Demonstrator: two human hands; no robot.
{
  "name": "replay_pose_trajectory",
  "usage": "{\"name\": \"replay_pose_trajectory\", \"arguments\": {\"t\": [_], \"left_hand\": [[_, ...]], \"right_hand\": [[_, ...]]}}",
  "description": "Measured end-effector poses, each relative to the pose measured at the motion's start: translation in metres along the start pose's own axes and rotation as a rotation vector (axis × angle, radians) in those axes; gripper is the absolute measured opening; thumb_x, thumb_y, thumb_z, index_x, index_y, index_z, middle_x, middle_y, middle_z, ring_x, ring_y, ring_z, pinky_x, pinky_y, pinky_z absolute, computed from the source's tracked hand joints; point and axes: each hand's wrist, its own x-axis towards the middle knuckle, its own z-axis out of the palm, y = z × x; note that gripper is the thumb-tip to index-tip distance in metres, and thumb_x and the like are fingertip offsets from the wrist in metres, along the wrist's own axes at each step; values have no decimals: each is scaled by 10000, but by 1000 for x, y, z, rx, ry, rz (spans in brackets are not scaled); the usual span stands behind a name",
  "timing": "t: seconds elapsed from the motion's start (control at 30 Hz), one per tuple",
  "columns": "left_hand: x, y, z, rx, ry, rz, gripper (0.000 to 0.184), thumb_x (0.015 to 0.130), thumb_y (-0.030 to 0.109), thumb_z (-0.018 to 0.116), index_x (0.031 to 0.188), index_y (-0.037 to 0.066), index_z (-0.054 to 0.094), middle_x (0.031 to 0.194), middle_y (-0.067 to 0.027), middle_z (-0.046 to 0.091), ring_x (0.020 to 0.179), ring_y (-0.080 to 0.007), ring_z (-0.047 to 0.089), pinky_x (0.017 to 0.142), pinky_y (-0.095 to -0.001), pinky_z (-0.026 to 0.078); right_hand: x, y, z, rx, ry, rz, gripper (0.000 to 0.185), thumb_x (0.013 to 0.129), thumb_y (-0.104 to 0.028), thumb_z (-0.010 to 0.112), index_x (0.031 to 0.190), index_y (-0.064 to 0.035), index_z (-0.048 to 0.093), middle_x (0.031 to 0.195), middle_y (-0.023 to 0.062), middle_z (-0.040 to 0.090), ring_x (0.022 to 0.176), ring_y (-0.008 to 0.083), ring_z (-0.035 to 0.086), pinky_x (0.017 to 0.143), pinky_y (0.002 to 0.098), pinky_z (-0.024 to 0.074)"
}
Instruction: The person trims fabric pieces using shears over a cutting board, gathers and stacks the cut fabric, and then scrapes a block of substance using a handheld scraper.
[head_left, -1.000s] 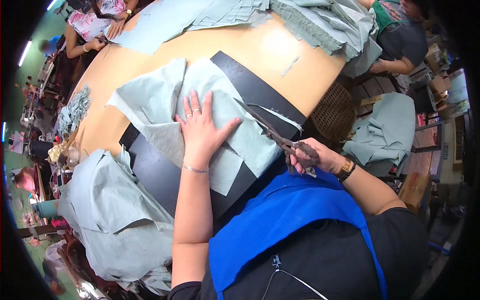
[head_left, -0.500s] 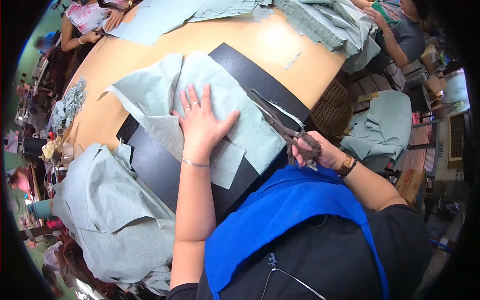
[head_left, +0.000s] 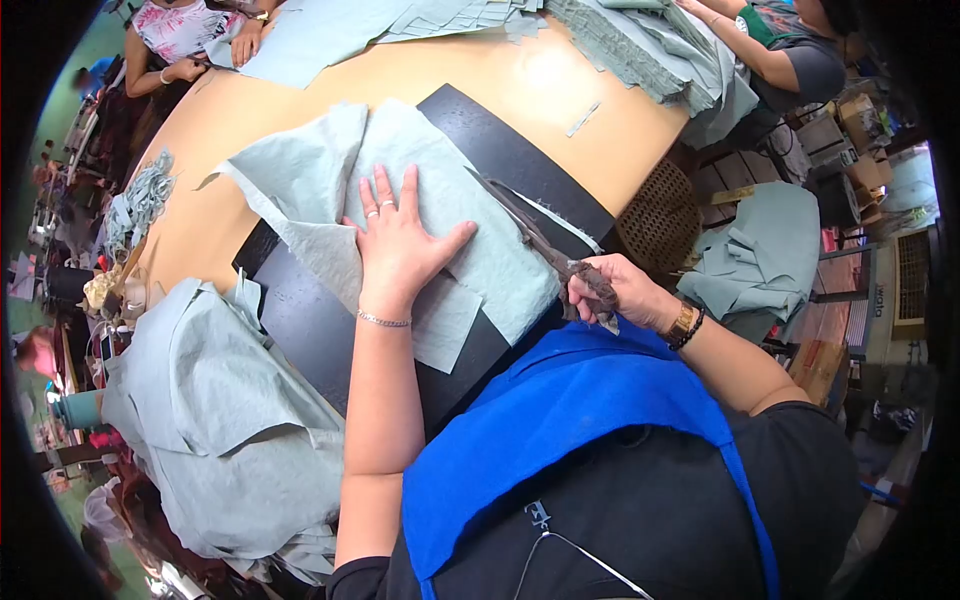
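Head view: pressing the left hand [head_left: 398, 240] flat, fingers spread, on pale green cloth [head_left: 500, 265] laid over a black board [head_left: 530, 140] on the table [head_left: 230, 140]; gripping scissors [head_left: 550, 249] by dark, bulky handles in the right hand [head_left: 635, 295], fingers curled round; blades along the cloth's right edge, near a thin strip [head_left: 560, 222]; at left, a tangle of scraps [head_left: 140, 205] near a pale cup-like container [head_left: 135, 291], contents unclear; far right, a cardboard box [head_left: 868, 170], contents too small to tell.
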Motion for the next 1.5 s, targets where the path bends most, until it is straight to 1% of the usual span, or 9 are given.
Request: {"name": "replay_pose_trajectory", "arguments": {"t": [0.3,0.4,0.5,0.6,0.7,0.8,0.9,1.1,1.5], "left_hand": [[-1,-1,1,11,7,5,1039,674,670,656,1472,105,305,1542,-252,159,1438,-417,105,1053,-705,134],[0,0,1,18,-3,-4,1044,670,670,660,1474,109,302,1541,-257,156,1436,-423,102,1057,-698,137],[0,1,-1,18,-11,-9,1063,668,727,639,1479,132,299,1552,-237,138,1439,-420,89,1053,-703,132],[-1,0,1,11,-8,-8,1065,664,728,640,1479,131,300,1552,-238,138,1438,-423,86,1049,-708,124],[-2,3,-3,13,-17,-5,1055,662,678,662,1473,106,302,1540,-261,153,1435,-430,95,1053,-701,144],[-3,4,-3,3,-29,-6,1057,661,681,662,1474,109,301,1544,-255,145,1437,-428,89,1052,-701,147],[-2,2,-1,-13,-26,-9,1082,656,725,648,1483,127,288,1554,-237,128,1442,-416,76,1045,-716,113],[-3,5,-3,2,-45,-20,1082,659,724,649,1485,127,285,1556,-234,124,1446,-403,70,1054,-705,112],[-12,11,-4,-1,-99,10,1119,639,721,657,1481,92,275,1543,-271,125,1438,-436,53,1049,-715,111]], "right_hand": [[-6,11,-1,50,16,-20,188,910,-223,631,891,-36,622,773,8,608,622,61,588,547,208,495],[-9,6,-1,68,-10,-15,170,910,-207,626,881,-39,617,762,4,602,619,57,587,547,205,495],[-7,10,-5,44,-46,-23,154,912,-192,617,876,-43,613,762,1,598,621,54,586,556,198,493],[-8,6,-3,48,-22,-8,139,912,-175,613,870,-43,612,762,1,596,628,50,587,570,191,490],[-1,7,-3,40,-14,-12,140,913,-176,613,877,-40,618,763,3,596,623,48,583,573,186,484],[2,11,0,76,24,-44,146,914,-183,616,891,-39,624,757,1,596,619,48,577,563,189,478],[1,14,-3,55,-13,-75,155,915,-192,621,898,-38,631,749,-4,597,613,48,571,558,193,473],[-2,21,-9,49,-46,-102,167,921,-203,619,896,-38,632,737,-11,597,608,47,569,559,197,476],[3,21,-12,33,-41,-53,213,911,-258,644,878,-47,631,738,-11,603,598,54,577,529,203,467]]}}
